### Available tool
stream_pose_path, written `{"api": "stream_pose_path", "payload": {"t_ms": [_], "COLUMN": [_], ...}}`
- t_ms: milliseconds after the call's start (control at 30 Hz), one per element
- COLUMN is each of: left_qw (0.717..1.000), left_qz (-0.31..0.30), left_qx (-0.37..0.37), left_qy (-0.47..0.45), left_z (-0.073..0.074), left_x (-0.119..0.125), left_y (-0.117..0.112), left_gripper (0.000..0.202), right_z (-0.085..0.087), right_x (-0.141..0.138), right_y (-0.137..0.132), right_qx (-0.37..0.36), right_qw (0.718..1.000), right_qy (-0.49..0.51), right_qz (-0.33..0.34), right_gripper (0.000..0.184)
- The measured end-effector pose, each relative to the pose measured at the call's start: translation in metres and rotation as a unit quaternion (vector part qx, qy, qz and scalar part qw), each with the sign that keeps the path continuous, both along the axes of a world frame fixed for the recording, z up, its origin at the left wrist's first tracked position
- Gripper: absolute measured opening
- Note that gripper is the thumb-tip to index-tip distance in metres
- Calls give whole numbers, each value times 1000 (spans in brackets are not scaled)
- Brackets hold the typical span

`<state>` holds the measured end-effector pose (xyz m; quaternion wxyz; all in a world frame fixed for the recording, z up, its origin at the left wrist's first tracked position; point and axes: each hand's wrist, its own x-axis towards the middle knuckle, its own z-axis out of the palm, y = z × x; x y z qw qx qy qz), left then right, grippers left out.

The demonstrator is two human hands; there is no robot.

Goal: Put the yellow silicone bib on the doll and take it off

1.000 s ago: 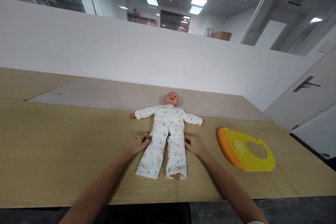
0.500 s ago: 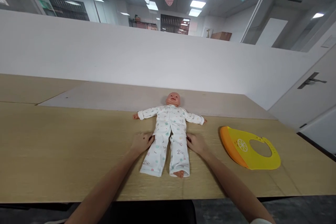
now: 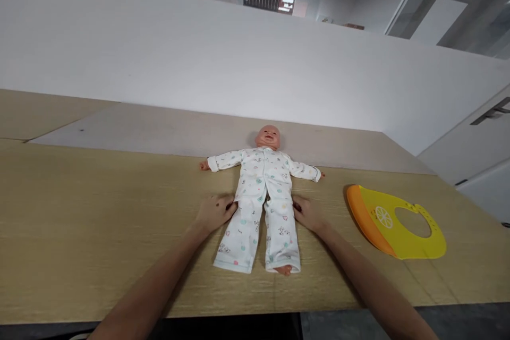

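A bald baby doll (image 3: 264,175) lies on its back on the table, head away from me and arms spread wide. It wears a white pajama top and pajama pants (image 3: 249,226) with small coloured prints. One bare foot (image 3: 283,270) pokes out of the right-hand pant leg; the other foot is hidden in the cloth. My left hand (image 3: 215,211) is at the doll's left-side hip, its curled fingers closed on the pajama edge. At the opposite hip my right hand (image 3: 308,213) does the same, with its fingertips partly hidden against the cloth.
A yellow silicone bib (image 3: 418,247) with an orange pocket lies to the right of the doll. The wooden table (image 3: 99,212) meets a white wall (image 3: 223,69) at the back. A door handle (image 3: 492,111) shows at the far right. The table's front edge runs below my forearms.
My view has tilted downward, so less of the window above the wall shows. Both hands stay at the doll's hips, and the doll and bib keep their places on the table.
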<state>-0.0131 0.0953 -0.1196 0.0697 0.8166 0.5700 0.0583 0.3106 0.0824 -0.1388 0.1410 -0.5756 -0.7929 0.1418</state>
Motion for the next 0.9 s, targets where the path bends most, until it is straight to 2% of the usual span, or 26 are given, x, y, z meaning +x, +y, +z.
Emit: {"api": "stream_pose_path", "payload": {"t_ms": [200,467,733,833,900], "left_qw": [1000,999,995,990,979], "left_qz": [8,18,0,31,74], "left_qx": [-15,8,1,39,109], "left_qy": [-19,-48,-99,-129,-154], "left_z": [-2,-2,-2,5,15], "left_x": [0,-2,-2,-3,-5], "left_y": [1,-3,-2,-7,-21], "left_gripper": [35,36,34,35,37], "right_z": [3,-5,-7,-6,-5], "right_x": [2,11,10,10,10], "right_y": [0,-1,0,0,0], "right_qx": [-14,55,77,75,70], "right_qw": [999,998,996,996,997], "right_qy": [-34,-26,2,-7,-12], "right_qz": [-4,32,42,40,39], "right_gripper": [26,29,30,31,31]}}
